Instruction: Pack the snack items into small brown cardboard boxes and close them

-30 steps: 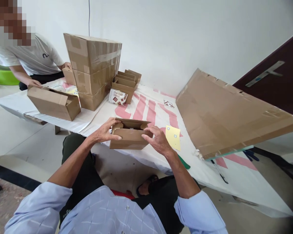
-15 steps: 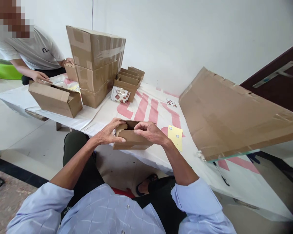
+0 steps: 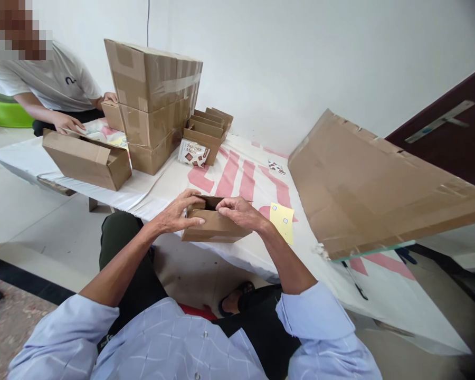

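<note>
A small open cardboard box point(image 3: 216, 227) sits at the table's front edge before me. My left hand point(image 3: 179, 212) grips its left end, thumb along the near wall and fingers over the top. My right hand point(image 3: 240, 212) is closed at the right side of the opening, its thumb and fingers pinched over the near wall's top edge. Most of the box's inside is hidden; a bit of white packaging shows beside my left hand. A yellow sheet point(image 3: 282, 222) with small printed squares lies to the right of my right hand.
Taped cartons point(image 3: 154, 105) stand stacked at the back left. Beside them is a box with upright flaps point(image 3: 203, 132), a white "Super Meal" packet point(image 3: 192, 153) leaning on it. A large cardboard sheet point(image 3: 380, 184) slants at right. A co-worker point(image 3: 67, 84) handles a long open box point(image 3: 89, 161).
My right fingers have curled in closer together at the box's edge. My left hand keeps its hold. The co-worker's hand has shifted slightly, and the whole view has moved a little.
</note>
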The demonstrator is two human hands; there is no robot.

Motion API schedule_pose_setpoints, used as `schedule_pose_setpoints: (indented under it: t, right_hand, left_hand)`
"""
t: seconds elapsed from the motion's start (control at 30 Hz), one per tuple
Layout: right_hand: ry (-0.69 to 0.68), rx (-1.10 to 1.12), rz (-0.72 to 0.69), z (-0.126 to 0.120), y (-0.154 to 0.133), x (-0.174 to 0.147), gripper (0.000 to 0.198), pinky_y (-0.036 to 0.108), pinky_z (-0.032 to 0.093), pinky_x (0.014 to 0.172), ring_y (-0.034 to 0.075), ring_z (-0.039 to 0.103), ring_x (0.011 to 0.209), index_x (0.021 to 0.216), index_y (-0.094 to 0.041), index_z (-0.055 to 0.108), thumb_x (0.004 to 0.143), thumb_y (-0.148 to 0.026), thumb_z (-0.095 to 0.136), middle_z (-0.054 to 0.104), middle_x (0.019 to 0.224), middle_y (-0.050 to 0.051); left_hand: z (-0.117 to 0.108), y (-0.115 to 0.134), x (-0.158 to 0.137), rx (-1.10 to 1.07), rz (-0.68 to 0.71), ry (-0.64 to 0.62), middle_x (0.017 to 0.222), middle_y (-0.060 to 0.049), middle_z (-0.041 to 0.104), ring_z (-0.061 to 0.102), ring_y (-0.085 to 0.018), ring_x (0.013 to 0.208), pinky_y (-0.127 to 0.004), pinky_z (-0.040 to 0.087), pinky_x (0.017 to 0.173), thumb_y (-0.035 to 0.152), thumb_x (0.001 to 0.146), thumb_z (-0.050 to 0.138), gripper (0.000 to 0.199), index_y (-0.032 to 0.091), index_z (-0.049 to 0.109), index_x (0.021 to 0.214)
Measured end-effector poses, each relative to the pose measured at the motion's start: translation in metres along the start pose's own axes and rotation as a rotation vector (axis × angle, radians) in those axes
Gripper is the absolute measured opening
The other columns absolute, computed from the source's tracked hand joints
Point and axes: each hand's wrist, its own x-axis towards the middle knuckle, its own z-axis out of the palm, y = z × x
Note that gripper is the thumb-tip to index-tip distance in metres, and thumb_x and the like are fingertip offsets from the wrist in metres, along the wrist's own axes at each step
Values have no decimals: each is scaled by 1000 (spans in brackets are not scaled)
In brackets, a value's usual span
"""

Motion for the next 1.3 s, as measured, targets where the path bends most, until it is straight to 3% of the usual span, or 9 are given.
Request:
schedule_pose_setpoints:
  t: [0.17,0.43,0.6,0.73,0.83,0.97,1.07,1.17,1.3]
  right_hand:
    - [106,-34,-114,6,3,-3,17,31,44,72,16,56,74,82,-21,65,93,-32,57,66,80,-1]
    - [520,-177,-527,44,23,-16,19,39,55,93,22,67,100,91,-24,63,107,-22,55,70,102,8]
    - [670,-256,-517,69,28,-36,19,42,58,99,24,68,107,98,-25,64,111,-25,51,71,108,11]
    - [832,-248,-457,54,43,-60,17,41,58,98,23,68,107,102,-24,64,111,-28,50,72,108,10]
    - [981,-164,-278,18,80,-89,18,36,57,90,22,68,100,100,-23,65,109,-35,53,72,105,7]
    - [1154,-107,190,-46,156,-141,24,33,56,83,21,66,89,95,-21,65,99,-42,53,72,96,5]
    - [1152,-262,535,-83,206,-181,19,33,54,86,22,65,89,93,-20,66,91,-33,52,73,92,6]
    - [1136,-325,703,-101,239,-210,15,34,52,88,23,64,88,88,-19,67,85,-26,54,74,89,7]
    - [1077,-413,905,-105,267,-226,15,34,50,94,25,64,96,89,-18,71,88,-21,56,76,97,10]
  left_hand:
    - [3,-2,3,38,-2,20,143,-17,63,62,-36,138,-55,49,123,64,93,79,57,22,73,131]
    - [3,-7,2,51,-55,34,140,-15,65,62,-33,135,-52,49,122,66,96,71,56,20,73,128]
    - [2,-11,-4,115,-105,41,141,-12,64,60,-34,138,-53,47,125,73,93,68,59,22,73,124]
    - [0,-9,-7,143,-182,6,150,-11,60,58,-33,142,-51,52,120,70,97,66,60,22,67,134]
    - [-1,-5,-9,167,-201,-4,152,-11,58,57,-34,144,-51,52,119,70,96,66,64,21,66,137]
    - [0,-9,-10,196,-216,2,152,-11,59,58,-36,142,-52,55,116,75,93,66,68,22,67,135]
    - [0,-11,-11,203,-221,12,152,-11,60,61,-36,140,-53,57,113,77,91,66,68,24,68,133]
    - [-1,-7,-11,213,-211,26,149,-11,62,63,-37,137,-56,57,113,78,89,67,67,25,70,129]
    - [-2,3,-11,235,-217,27,149,-9,63,63,-38,138,-59,53,120,75,88,68,62,27,71,128]
